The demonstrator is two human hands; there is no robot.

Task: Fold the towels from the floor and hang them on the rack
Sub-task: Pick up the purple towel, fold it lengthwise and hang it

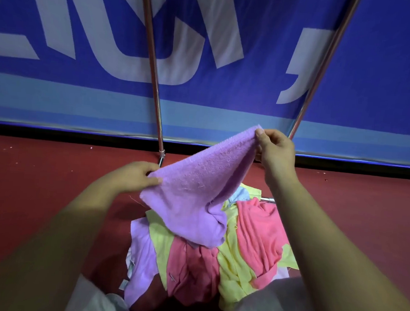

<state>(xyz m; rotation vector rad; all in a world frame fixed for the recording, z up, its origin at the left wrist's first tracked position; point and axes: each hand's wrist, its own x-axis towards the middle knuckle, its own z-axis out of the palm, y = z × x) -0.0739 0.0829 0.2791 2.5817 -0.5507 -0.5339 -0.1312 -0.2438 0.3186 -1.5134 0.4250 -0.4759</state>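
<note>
Purple towel (197,193) hangs over the towel pile (216,260); left hand (132,177) and right hand (276,148) fingers pinch its corners.

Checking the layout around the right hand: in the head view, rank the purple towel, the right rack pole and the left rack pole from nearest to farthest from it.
1. Purple towel: pinched at its top corner by the right hand.
2. Right rack pole: just behind the hand, slanting up to the right.
3. Left rack pole: farthest, beyond the towel to the left.
</note>
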